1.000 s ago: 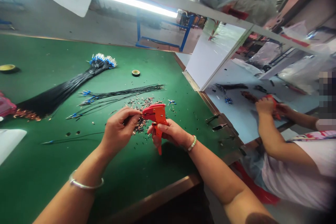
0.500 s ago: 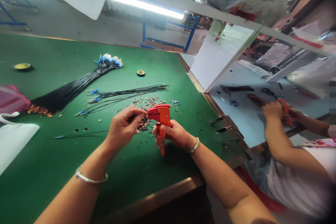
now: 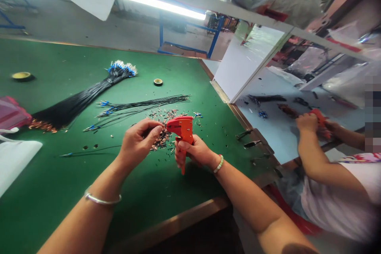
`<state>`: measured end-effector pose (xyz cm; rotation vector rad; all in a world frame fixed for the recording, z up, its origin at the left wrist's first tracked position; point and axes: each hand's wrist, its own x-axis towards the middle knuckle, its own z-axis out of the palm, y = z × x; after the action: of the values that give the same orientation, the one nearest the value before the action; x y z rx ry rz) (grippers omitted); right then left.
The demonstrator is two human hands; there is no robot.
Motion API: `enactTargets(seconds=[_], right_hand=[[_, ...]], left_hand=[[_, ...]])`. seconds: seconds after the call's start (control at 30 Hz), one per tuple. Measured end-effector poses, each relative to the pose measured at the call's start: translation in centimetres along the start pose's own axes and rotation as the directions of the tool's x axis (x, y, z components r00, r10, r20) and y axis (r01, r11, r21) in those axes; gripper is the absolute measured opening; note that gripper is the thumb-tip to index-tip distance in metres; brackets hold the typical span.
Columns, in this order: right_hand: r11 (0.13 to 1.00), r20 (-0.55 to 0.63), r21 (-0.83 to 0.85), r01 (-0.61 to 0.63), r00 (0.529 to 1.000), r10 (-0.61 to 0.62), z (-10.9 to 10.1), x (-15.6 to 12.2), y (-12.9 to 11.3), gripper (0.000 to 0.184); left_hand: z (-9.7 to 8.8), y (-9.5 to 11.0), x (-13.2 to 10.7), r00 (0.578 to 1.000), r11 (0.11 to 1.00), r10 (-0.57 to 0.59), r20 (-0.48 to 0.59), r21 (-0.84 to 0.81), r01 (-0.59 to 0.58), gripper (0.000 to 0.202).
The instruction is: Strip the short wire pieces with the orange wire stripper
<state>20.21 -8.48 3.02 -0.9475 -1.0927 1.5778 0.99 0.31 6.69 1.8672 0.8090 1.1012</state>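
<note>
Over a green worktop [image 3: 143, 202], my right hand [image 3: 197, 151] wraps the handle of a red-orange hand tool [image 3: 186, 129], its head turned toward my left hand [image 3: 138, 139], whose thumb and forefinger pinch a thin black wire [image 3: 102, 151] just beside the tool's nose. The wire's tail runs out past my left wrist, away to the left, ending in a blue-collared tip; whether its near end sits inside the tool I cannot tell, as my fingertips hide it. Copper-and-black scraps [image 3: 160, 143] lie scattered beneath and just beyond my grip. Farther out, a spread of loose black wires [image 3: 145, 104] points its blue ends leftward, with a small roll of tape [image 3: 158, 82] behind it. A thick bundle of black wires [image 3: 74, 97] stretches beyond my left hand, blue and silver tips at the far end, copper at the near one. A silver bangle [image 3: 102, 199] circles my left forearm, a beaded bracelet [image 3: 219, 164] my right wrist. Well off to the right of my grip, a co-worker's hand [image 3: 307, 123] is at a similar red tool [image 3: 318, 117].
</note>
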Motion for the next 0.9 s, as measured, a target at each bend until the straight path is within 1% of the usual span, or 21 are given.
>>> enactTargets(seconds=[0.07, 0.2, 0.33, 0.43, 0.57, 0.63, 0.73, 0.83, 0.87, 0.9], right_hand=[[1.000, -0.024, 0.007, 0.009, 1.000, -0.008, 0.1, 0.0, 0.0, 0.049], [0.999, -0.074, 0.041, 0.002, 0.997, 0.001, 0.1, 0.2, 0.0, 0.050], [0.997, -0.060, 0.071, -0.018, 0.998, 0.023, 0.2, 0.3, 0.0, 0.052], [0.996, -0.063, 0.082, -0.042, 0.997, 0.047, 0.5, 0.2, -0.1, 0.052], [0.994, -0.060, 0.102, -0.040, 0.997, 0.046, 0.7, 0.1, -0.2, 0.048], [0.995, -0.031, 0.095, -0.031, 0.999, 0.034, 0.4, 0.0, -0.3, 0.046], [0.996, 0.013, 0.084, -0.009, 1.000, 0.008, -0.5, -0.1, -0.8, 0.058], [0.996, 0.041, 0.078, 0.044, 0.998, -0.047, -1.6, -0.6, -2.1, 0.063], [0.996, 0.049, 0.047, 0.075, 0.996, -0.078, -2.0, -0.8, -2.8, 0.063], [0.994, 0.063, -0.019, 0.104, 0.993, -0.103, -2.3, -1.1, -3.5, 0.062]], left_hand=[[0.0, -0.1, 0.0, 1.000, 1.000, -0.002, 0.013, 0.014, 0.002, 0.024], [0.1, -0.8, 0.0, 0.999, 0.999, 0.030, 0.014, 0.030, -0.031, 0.026], [0.4, -1.1, -0.1, 0.999, 0.998, 0.049, 0.013, 0.043, -0.049, 0.024], [0.5, -1.0, -0.2, 0.999, 0.998, 0.043, 0.017, 0.047, -0.043, 0.023], [0.5, -0.9, -0.2, 0.998, 0.997, 0.067, 0.007, 0.040, -0.067, 0.021], [0.4, -0.8, -0.3, 0.997, 0.996, 0.079, 0.001, 0.038, -0.079, 0.020], [0.2, -0.8, -0.3, 0.996, 0.995, 0.082, -0.017, 0.063, -0.081, 0.020], [0.0, -0.9, -0.2, 0.996, 0.992, 0.076, -0.047, 0.102, -0.071, 0.021], [0.0, -0.9, -0.2, 0.996, 0.991, 0.074, -0.055, 0.112, -0.068, 0.022], [-0.1, -0.9, -0.1, 0.996, 0.991, 0.074, -0.059, 0.120, -0.067, 0.022]])
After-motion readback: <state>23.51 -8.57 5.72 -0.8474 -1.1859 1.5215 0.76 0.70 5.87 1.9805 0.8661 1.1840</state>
